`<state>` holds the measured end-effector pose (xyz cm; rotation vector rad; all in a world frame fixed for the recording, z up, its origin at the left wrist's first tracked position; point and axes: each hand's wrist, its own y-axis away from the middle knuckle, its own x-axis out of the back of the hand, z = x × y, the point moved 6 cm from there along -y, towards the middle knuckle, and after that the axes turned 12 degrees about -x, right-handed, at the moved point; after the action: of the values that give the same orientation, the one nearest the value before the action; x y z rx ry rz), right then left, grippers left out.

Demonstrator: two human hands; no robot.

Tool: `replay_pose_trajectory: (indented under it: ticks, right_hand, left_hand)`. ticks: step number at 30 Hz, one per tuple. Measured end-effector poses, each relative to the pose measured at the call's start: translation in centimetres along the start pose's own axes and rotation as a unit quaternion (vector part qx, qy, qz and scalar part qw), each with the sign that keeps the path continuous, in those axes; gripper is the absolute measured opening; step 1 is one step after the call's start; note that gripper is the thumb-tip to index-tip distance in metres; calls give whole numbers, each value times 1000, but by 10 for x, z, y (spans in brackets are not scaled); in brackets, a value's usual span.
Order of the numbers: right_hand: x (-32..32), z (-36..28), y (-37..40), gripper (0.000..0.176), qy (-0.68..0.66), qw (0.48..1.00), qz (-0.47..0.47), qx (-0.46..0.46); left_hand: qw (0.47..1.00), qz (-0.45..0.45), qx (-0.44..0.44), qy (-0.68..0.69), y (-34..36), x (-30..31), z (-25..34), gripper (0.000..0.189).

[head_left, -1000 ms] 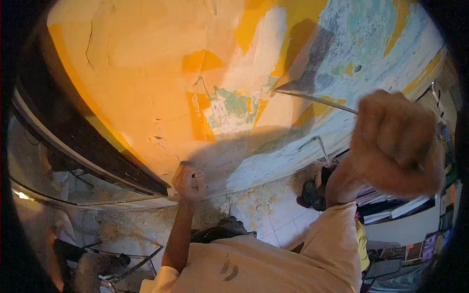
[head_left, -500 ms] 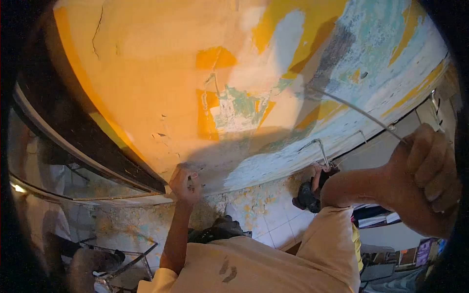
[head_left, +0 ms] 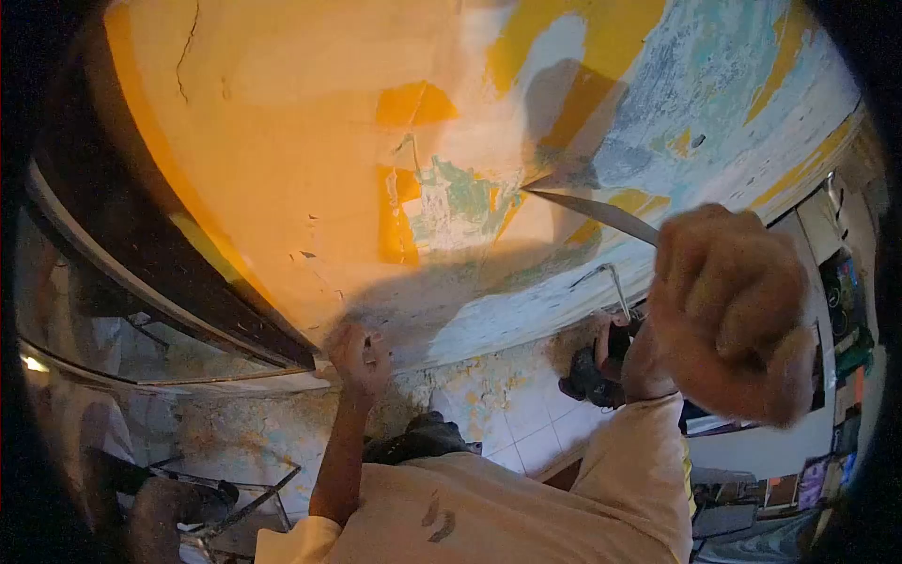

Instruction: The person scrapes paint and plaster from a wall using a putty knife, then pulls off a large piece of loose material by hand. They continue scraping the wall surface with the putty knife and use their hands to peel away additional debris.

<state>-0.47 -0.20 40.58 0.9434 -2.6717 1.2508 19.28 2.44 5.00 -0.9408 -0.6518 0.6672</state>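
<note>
A long, narrow knife blade (head_left: 592, 211) extends leftward from my right hand (head_left: 733, 310), which is closed in a fist around the handle end; the handle itself is hidden. The blade's tip meets the painted wall (head_left: 310, 141) at the right edge of a scraped patch (head_left: 465, 193) showing green and white layers beneath the orange. My left hand (head_left: 360, 362) is curled closed against the wall's lower part, near the dark frame's corner. Whether anything is inside those fingers cannot be made out. Shadows of my hand and head fall across the wall.
A dark curved frame (head_left: 169, 216) borders the wall at left. A bent metal rod (head_left: 615, 282) sticks out low on the right. Paint flakes lie on the floor tiles (head_left: 526, 423), near dark footwear (head_left: 590, 376). A metal-legged frame (head_left: 254, 498) stands lower left.
My right hand has moved left and closer, bringing the blade's tip leftward along the wall to the scraped patch's edge. My left hand has hardly moved.
</note>
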Motion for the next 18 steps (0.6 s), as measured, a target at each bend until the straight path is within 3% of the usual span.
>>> replay_pose_trajectory:
  ticks: [5,9,15,18]
  right_hand:
    - [23,-17,-1,35,-37,999,20,26]
    - [0,26,-8,34,14,999,12,-38]
    - [28,-16,5,34,-44,998,30,33]
    - [7,25,-17,34,-18,999,19,-21]
  left_hand:
    - [999,-15,24,41,12,-9,-5,9]
    - [998,-37,34,36,19,-7,-9,9]
    - [1000,-16,18,-5,20,0,-14,10]
    - [1000,2,14,-18,19,0,-11,10]
